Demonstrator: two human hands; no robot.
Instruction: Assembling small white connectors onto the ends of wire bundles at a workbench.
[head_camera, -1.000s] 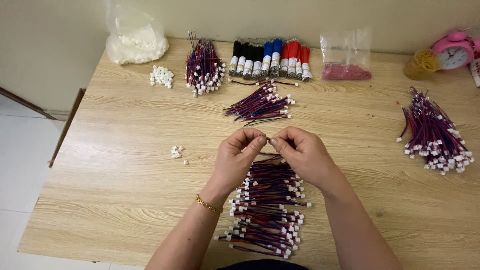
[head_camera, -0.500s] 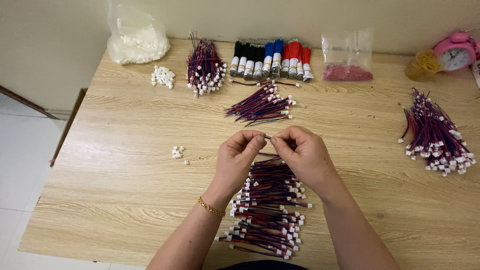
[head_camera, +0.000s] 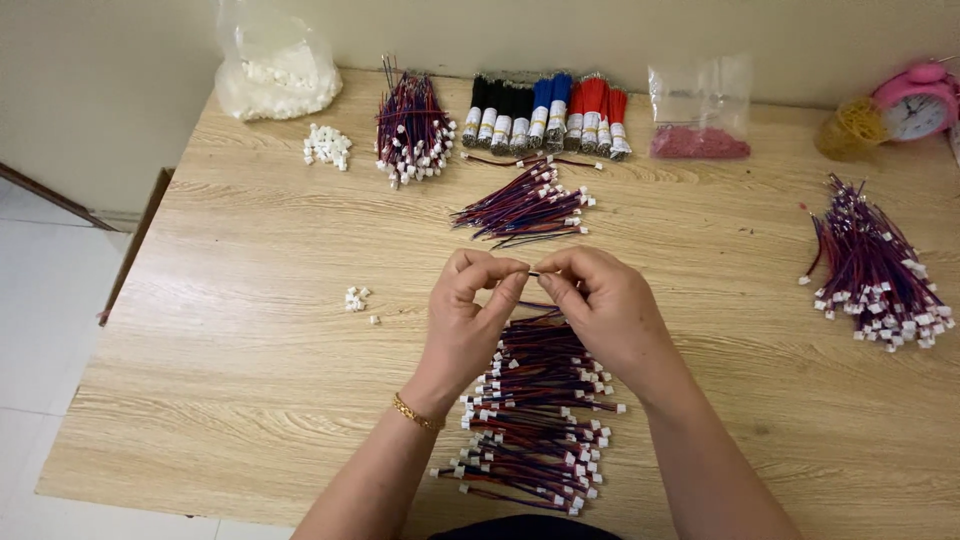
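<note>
Two hands meet at the centre of the frame, above the wooden worktop (head_camera: 250, 330). Our left hand (head_camera: 470, 320) and right hand (head_camera: 600, 305) have their fingers pinched narrow on a thin wire (head_camera: 533, 273) that spans the small gap between them; what sits at its ends we cannot tell. Just below the hands, running to the bottom edge, lies a long wire pile (head_camera: 535, 420) with white connectors. A smaller bundle (head_camera: 525, 205) lies just above the hands. Left of centre we see a few loose white connectors (head_camera: 356, 300). At the right edge lies another wire heap (head_camera: 880, 275). Along the top of the frame stand a bag of white parts (head_camera: 275, 70), a wire bunch (head_camera: 412, 128), wrapped rolls (head_camera: 548, 115) in black, blue and red, a bag of pink bits (head_camera: 700, 125) and a pink clock (head_camera: 915, 100).
</note>
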